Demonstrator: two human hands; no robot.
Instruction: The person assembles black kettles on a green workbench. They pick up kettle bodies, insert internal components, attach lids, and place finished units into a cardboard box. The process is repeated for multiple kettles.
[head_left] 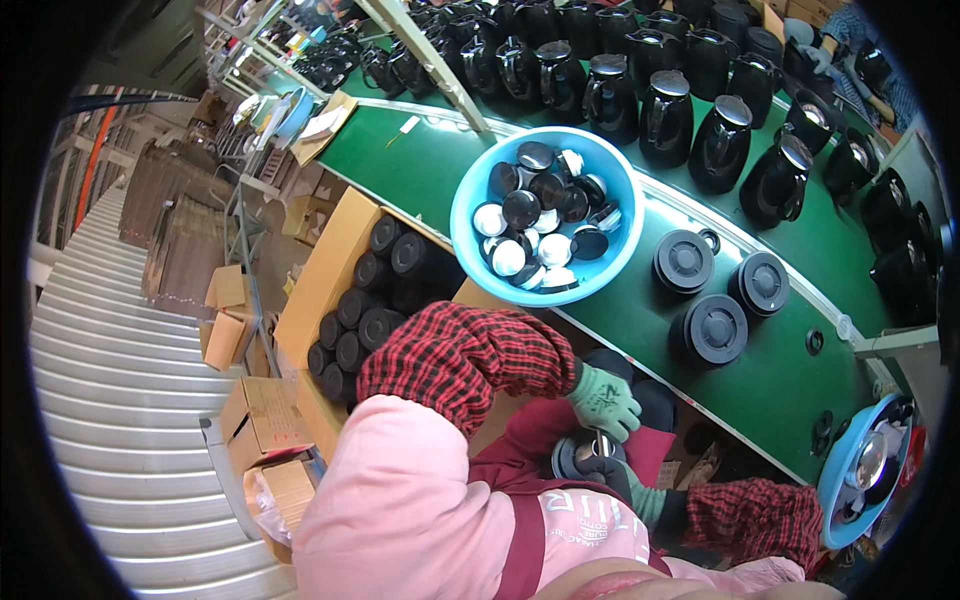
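Note:
In my lap lies a round black part with a silvery middle (567, 457), tilted and partly covered by my hands. My left hand (605, 403), in a green glove, reaches down over it with curled fingers. A small shiny metal piece (600, 443) shows just under those fingers; what they grip is mostly hidden. From the right, my right hand (640, 490), in a green glove with dark fingers, closes round the near side of the black part. Dark cylindrical items (655, 403) rest just beyond my hands, beside the bench edge.
On the green bench (800, 370) stand a blue basin (465, 235) of black and white lids, several round black parts (716, 328) and rows of black jugs (720, 145). A carton (310, 290) of black cylinders is at left, another blue basin (835, 500) at right. A co-worker's gloved hand (820, 60) shows far right.

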